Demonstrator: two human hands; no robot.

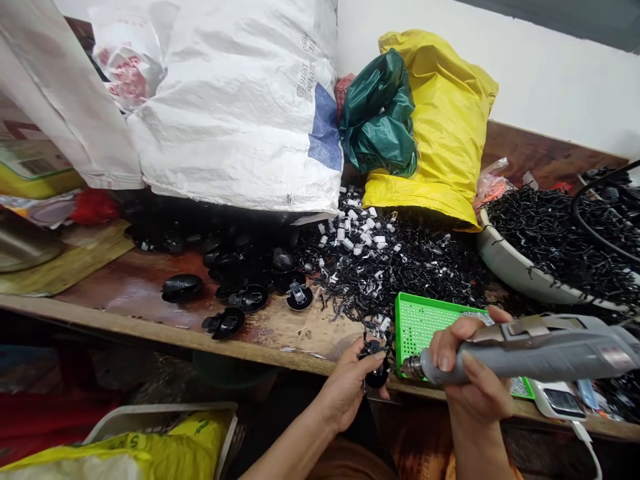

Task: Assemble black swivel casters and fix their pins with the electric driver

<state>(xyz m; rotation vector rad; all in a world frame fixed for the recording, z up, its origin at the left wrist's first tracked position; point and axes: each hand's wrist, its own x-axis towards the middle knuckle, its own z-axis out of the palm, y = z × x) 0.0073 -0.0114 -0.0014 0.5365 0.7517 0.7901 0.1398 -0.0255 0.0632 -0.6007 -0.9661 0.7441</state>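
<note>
Your left hand is closed in a pinch around a small black plastic part, its fingers curled around it, and it holds the part over the front edge of the worktop. Your right hand is wrapped firmly around the barrel of a grey rotary tool, whose metal tip points left, just beside that part and not clearly touching it.

Under and behind your hands lies a green perforated plastic tray. Beyond it, a heap of black plastic scrap flecked with small white pieces spreads across the worktop. To its left sit rounded black plastic pieces, one lying apart near the edge and others bunched toward the sacks. To the right, a white bowl brims with the same black scrap, and a black cable curves over it.

A large woven white sack, a dark green plastic bag and a yellow plastic bag stand against the wall at the back of the worktop. Near your right hand lies a white device with a dark screen. Below the worktop, at your left, a white basket holds a yellow bag.
</note>
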